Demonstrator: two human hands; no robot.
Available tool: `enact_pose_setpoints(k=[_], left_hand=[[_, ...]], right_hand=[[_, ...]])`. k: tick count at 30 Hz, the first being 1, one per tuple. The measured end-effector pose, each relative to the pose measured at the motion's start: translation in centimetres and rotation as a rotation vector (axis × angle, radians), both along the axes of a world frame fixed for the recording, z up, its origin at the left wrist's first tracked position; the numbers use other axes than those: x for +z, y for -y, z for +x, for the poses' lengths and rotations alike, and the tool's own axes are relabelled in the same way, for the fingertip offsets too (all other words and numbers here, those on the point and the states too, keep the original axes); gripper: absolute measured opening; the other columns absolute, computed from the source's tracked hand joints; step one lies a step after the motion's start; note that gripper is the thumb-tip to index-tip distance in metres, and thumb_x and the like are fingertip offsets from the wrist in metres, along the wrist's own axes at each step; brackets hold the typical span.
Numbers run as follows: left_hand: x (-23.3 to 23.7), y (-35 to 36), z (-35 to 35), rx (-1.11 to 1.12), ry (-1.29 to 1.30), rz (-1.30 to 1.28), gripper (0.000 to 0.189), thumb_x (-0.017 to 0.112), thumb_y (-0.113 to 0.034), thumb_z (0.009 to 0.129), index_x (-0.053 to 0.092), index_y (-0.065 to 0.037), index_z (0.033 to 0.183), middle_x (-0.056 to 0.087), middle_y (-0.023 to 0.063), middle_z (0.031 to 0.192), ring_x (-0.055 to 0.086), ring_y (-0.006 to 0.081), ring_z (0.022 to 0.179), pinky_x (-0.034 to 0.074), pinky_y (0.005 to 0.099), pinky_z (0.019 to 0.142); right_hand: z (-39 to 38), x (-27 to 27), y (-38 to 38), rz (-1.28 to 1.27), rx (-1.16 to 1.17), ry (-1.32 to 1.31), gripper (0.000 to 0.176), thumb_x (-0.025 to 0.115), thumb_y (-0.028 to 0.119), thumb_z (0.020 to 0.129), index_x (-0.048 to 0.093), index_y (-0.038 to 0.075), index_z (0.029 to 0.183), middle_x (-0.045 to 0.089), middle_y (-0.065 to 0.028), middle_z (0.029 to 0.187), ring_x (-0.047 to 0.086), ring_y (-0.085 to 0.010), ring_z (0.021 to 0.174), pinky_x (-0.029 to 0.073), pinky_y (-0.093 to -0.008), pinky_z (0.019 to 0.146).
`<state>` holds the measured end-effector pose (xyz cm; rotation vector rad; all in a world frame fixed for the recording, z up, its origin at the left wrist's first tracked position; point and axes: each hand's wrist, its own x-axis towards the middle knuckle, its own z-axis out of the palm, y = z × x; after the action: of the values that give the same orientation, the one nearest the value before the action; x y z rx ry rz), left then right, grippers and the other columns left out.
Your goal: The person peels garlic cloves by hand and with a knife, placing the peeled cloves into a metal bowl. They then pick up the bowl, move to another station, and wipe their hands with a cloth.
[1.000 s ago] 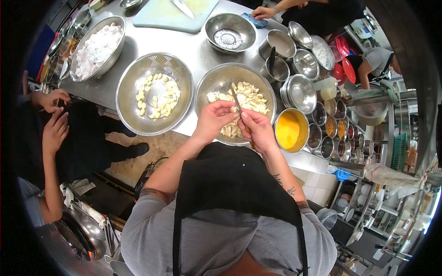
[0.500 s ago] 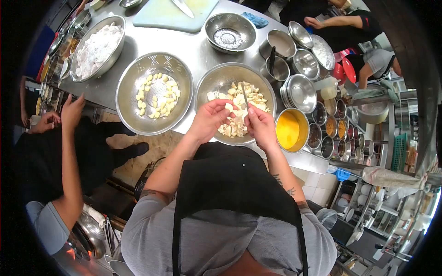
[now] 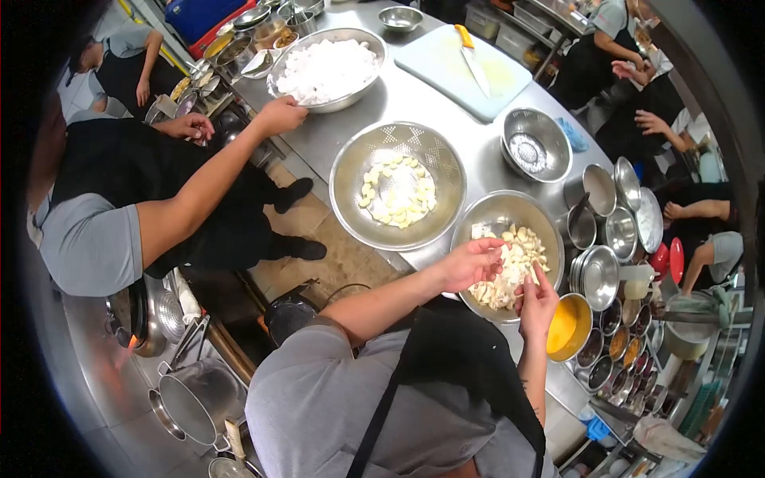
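Observation:
My left hand [image 3: 476, 264] is over the metal bowl [image 3: 555, 231] of garlic cloves and loose skins [image 3: 500, 288], its fingers pinched together; what they hold is too small to make out. My right hand [image 3: 537, 303] hovers at the bowl's near right side, fingers closed around a small knife [image 3: 533, 273] whose thin blade barely shows. To the left stands a perforated metal colander [image 3: 348, 199] with peeled cloves [image 3: 398, 217] spread in a ring on its bottom.
A co-worker's hand [image 3: 280, 116] touches a big bowl of white food [image 3: 328, 72] at the upper left. A knife [image 3: 476, 70] lies on the cutting board [image 3: 510, 84]. An empty colander [image 3: 538, 145], stacked bowls [image 3: 599, 276] and a yellow-filled pot [image 3: 569, 328] stand rightward.
The view has turned left, so the bowls appear further right. The co-worker's hand has reached the rim of the big bowl. My hands remain over the garlic bowl.

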<state>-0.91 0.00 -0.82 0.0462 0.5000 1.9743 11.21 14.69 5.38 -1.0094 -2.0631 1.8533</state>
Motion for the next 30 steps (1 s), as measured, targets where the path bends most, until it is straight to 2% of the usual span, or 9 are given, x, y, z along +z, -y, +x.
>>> enact_pose_setpoints(k=[1,9,12,14,17,18,21,27,30], left_hand=[[-0.1,0.1,-0.2,-0.01,0.006,0.007,0.029,0.06,-0.015,0.095,0.054,-0.009,0.123,0.062,0.0008,0.099,0.059,0.0108,0.084,0.049,0.0253,0.071],[-0.6,0.4,-0.1,-0.016,-0.103,0.001,0.031,0.056,-0.018,0.097,0.054,-0.008,0.127,0.059,-0.0001,0.096,0.056,0.0097,0.081,0.047,0.0244,0.071],[-0.4,0.4,-0.4,-0.031,-0.028,0.025,0.033,0.054,-0.017,0.098,0.054,-0.007,0.13,0.058,0.0007,0.098,0.054,0.009,0.08,0.046,0.0242,0.072],[-0.6,0.1,-0.8,-0.05,-0.092,-0.016,0.035,0.05,-0.017,0.1,0.052,-0.007,0.133,0.061,0.0006,0.102,0.053,0.0075,0.082,0.046,0.024,0.073],[0.5,-0.3,-1.4,-0.063,-0.319,-0.146,0.031,0.059,-0.014,0.095,0.057,-0.007,0.125,0.064,0.0004,0.097,0.058,0.007,0.08,0.05,0.0231,0.071],[1.6,-0.3,-1.6,-0.069,-0.315,-0.159,0.03,0.06,-0.014,0.094,0.058,-0.006,0.123,0.064,0.0003,0.095,0.061,0.0069,0.081,0.051,0.0235,0.072],[3.8,-0.8,-1.3,-0.015,-0.415,-0.168,0.027,0.06,-0.011,0.094,0.059,-0.001,0.119,0.063,0.0015,0.092,0.056,0.0065,0.075,0.048,0.0212,0.067],[5.2,-1.1,-0.3,0.044,-0.531,-0.17,0.025,0.058,-0.006,0.094,0.057,0.0,0.118,0.062,0.0035,0.092,0.058,0.0095,0.076,0.05,0.0241,0.069],[5.0,-0.9,-0.3,0.049,-0.611,-0.188,0.024,0.056,-0.006,0.095,0.057,0.001,0.118,0.063,0.005,0.093,0.059,0.0104,0.075,0.051,0.025,0.069]], right_hand=[[0.1,0.3,-0.3,-0.034,0.031,0.026,0.038,0.056,0.011,0.096,0.053,0.004,0.134,0.058,-0.0005,0.068,0.047,-0.0038,0.051,0.038,-0.0197,0.045],[0.1,-0.4,-0.5,-0.043,0.091,-0.021,0.034,0.057,0.012,0.096,0.057,0.003,0.129,0.058,0.0002,0.07,0.048,-0.0032,0.055,0.039,-0.0185,0.048],[0.3,-0.3,-0.3,-0.042,0.085,-0.022,0.034,0.057,0.012,0.095,0.058,0.003,0.128,0.059,0.0008,0.071,0.049,-0.0029,0.057,0.039,-0.0181,0.049],[0.7,-0.4,-0.8,-0.028,0.09,-0.029,0.034,0.058,0.012,0.095,0.059,0.004,0.128,0.06,0.0012,0.073,0.05,-0.0028,0.058,0.039,-0.0181,0.051],[0.8,0.0,-1.2,0.093,0.147,-0.064,0.036,0.058,0.011,0.095,0.057,0.003,0.13,0.06,0.0018,0.08,0.053,-0.005,0.07,0.045,-0.0205,0.065],[0.9,-0.2,-1.2,0.074,0.135,-0.086,0.037,0.057,0.011,0.095,0.056,0.003,0.131,0.06,0.0016,0.081,0.054,-0.0049,0.073,0.045,-0.0206,0.067],[0.9,1.3,-0.6,0.046,0.142,-0.121,0.038,0.057,0.01,0.095,0.054,0.004,0.133,0.058,0.0021,0.078,0.053,-0.0036,0.071,0.045,-0.0195,0.066],[0.8,2.7,0.3,0.135,0.206,-0.201,0.039,0.061,0.007,0.093,0.056,0.005,0.131,0.053,0.0053,0.071,0.046,-0.0025,0.063,0.04,-0.0186,0.058],[0.6,3.8,0.9,0.305,0.265,-0.164,0.04,0.063,0.004,0.09,0.058,0.006,0.13,0.051,0.0034,0.068,0.044,-0.0031,0.06,0.039,-0.0192,0.056]])
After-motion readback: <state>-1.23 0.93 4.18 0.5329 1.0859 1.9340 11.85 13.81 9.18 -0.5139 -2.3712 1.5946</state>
